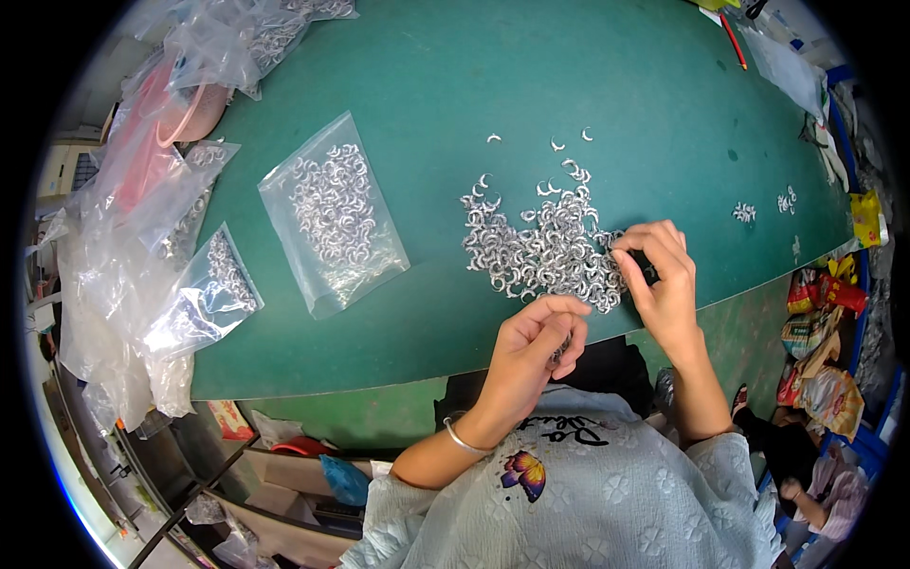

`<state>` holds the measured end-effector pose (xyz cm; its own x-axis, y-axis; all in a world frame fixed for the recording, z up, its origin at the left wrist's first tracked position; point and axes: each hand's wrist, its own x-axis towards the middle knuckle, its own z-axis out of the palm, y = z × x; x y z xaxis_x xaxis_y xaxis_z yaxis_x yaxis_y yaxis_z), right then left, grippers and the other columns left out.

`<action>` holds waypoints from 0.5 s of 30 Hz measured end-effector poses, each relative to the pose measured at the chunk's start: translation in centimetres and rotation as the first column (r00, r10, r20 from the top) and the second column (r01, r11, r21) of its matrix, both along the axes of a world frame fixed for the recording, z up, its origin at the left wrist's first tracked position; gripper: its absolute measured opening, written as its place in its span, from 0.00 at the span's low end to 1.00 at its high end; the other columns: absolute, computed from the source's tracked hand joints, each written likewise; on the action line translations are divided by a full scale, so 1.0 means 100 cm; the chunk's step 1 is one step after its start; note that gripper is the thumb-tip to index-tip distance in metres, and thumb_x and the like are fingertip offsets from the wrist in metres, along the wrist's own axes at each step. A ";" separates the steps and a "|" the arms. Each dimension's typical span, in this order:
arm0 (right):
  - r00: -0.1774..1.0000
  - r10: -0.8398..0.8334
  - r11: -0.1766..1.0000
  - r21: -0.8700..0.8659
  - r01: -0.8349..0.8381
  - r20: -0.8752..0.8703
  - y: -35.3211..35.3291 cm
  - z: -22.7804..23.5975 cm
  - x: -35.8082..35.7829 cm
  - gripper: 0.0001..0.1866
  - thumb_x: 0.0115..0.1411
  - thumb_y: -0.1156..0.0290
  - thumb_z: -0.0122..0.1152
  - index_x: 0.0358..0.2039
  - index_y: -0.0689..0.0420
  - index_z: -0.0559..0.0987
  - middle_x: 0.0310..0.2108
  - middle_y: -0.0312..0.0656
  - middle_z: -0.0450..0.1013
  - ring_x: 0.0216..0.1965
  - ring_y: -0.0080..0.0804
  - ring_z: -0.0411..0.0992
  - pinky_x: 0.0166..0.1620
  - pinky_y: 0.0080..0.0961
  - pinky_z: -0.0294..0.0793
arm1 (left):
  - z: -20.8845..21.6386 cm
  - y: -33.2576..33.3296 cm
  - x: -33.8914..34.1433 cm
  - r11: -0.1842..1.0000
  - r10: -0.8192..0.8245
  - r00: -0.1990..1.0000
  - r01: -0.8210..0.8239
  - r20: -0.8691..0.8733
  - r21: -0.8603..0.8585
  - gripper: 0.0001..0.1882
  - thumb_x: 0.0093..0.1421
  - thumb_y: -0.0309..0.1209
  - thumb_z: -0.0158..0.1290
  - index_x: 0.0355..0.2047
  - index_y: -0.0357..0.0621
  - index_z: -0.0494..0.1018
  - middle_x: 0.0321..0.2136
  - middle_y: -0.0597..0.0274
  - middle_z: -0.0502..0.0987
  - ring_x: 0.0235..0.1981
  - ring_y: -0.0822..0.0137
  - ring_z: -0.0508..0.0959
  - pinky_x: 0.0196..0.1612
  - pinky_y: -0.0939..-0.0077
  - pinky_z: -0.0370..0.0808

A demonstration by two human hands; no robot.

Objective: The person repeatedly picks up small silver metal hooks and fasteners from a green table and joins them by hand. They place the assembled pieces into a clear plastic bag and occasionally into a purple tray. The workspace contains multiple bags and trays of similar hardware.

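Observation:
A heap of small silver crescent-shaped metal pieces [545, 248] lies on the green table, with a few strays beyond its far side. Curled at the table's near edge, my left hand [538, 343] is closed round several of these crescent pieces, partly visible between thumb and fingers. At the heap's right edge my right hand [662, 275] has thumb and forefinger brought together against the pieces; whatever is between the fingertips is too small to make out. Left of the heap lies a clear plastic bag [384, 256] filled with the same pieces.
A smaller clear bag of pieces [204, 299] and a pile of plastic bags [104, 275] with a pink basket [194, 119] crowd the left edge. Two small clusters of pieces [745, 212] sit at right. A red pen [734, 43] lies far right. Another person [834, 493] is at lower right.

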<state>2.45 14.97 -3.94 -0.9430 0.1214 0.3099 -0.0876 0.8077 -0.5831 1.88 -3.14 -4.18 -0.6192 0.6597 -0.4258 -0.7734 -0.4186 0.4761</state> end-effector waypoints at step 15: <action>0.998 -0.042 0.997 -0.063 0.038 -0.057 0.001 -0.003 -0.002 0.04 0.46 0.78 0.61 0.23 0.59 0.75 0.24 0.38 0.71 0.29 0.34 0.67 0.36 0.28 0.60 | -0.005 0.001 0.002 0.998 -0.017 0.995 0.011 -0.102 -0.060 0.08 0.61 0.25 0.44 0.39 0.37 0.70 0.24 0.66 0.68 0.20 0.80 0.61 0.19 0.87 0.56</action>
